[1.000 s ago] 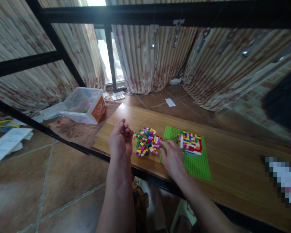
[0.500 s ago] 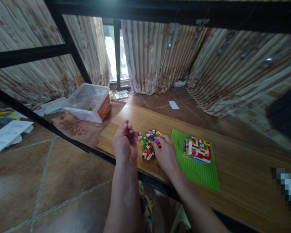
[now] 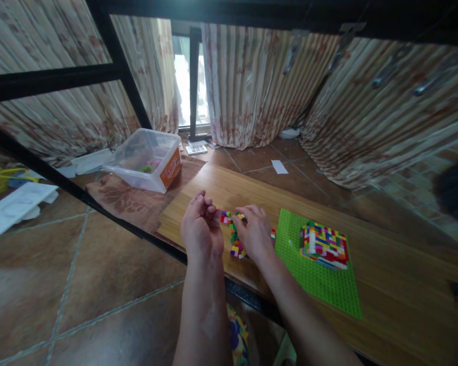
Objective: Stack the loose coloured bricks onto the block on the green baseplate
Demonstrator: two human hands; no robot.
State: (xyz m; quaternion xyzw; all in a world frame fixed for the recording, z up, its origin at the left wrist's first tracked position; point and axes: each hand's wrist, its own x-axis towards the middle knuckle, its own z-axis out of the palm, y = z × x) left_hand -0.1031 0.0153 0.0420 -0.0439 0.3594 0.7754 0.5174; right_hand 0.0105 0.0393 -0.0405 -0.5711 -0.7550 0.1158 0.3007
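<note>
We see the right hand (image 3: 255, 231) over the bricks (image 3: 236, 250), fingers (image 3: 248, 211) bent, part-closed; can't tell if they grip any. Left hand (image 3: 203, 226): palm up, fingers curled, contents hidden, just left of the bricks. Right hand's nearer. Loose heap, no clear long axis; hard plastic, boxy. To its right, studded green plate (image 3: 309, 284) bearing 1 boxy multicolour block (image 3: 324, 245). Wood-grain bench (image 3: 221, 180) beneath.

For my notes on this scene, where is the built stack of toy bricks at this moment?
In the head view, the built stack of toy bricks sits on the green studded baseplate, to the right of the right hand.
</note>
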